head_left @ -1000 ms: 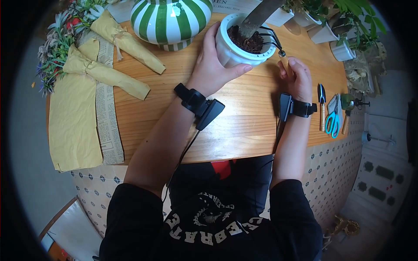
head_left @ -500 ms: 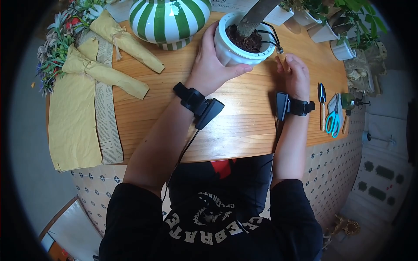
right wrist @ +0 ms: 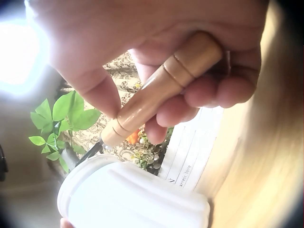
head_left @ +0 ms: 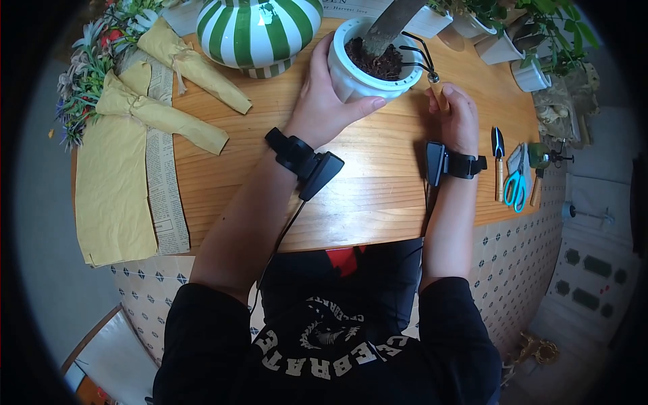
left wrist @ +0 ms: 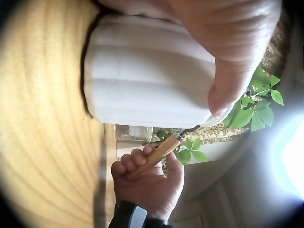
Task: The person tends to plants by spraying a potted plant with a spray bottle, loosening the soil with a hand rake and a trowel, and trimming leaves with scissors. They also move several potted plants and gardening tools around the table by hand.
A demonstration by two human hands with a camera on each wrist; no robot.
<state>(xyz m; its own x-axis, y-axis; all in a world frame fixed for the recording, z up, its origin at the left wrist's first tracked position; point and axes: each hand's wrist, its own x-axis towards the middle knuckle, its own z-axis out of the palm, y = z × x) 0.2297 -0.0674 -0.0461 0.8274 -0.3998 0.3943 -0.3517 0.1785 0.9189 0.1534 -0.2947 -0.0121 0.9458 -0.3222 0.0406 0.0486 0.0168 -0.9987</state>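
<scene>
A white ribbed flower pot (head_left: 368, 88) stands on the table, holding dark brown soil (head_left: 381, 66) and a thick grey plant trunk (head_left: 395, 27). My left hand (head_left: 325, 111) grips it from the left, fingers around the far side and thumb along the near side below the rim. With my right hand (head_left: 460, 118) I hold a small hand rake by its wooden handle (right wrist: 156, 90), fingers curled beneath and thumb along it. The rake's black tines (head_left: 424, 50) reach over the pot's right rim to the edge of the soil.
A green-striped vase (head_left: 260, 34) stands left of the pot. Paper-wrapped bouquets (head_left: 165, 118) and newsprint lie farther left. To the right are a small trowel (head_left: 498, 145), turquoise-handled scissors (head_left: 516, 189) and another wooden-handled tool. Potted plants (head_left: 533, 74) line the back right.
Pot, trunk and left hand appear slightly farther left in the head view, as does the vase. The rake has shifted slightly away from me. Both hands keep their holds.
</scene>
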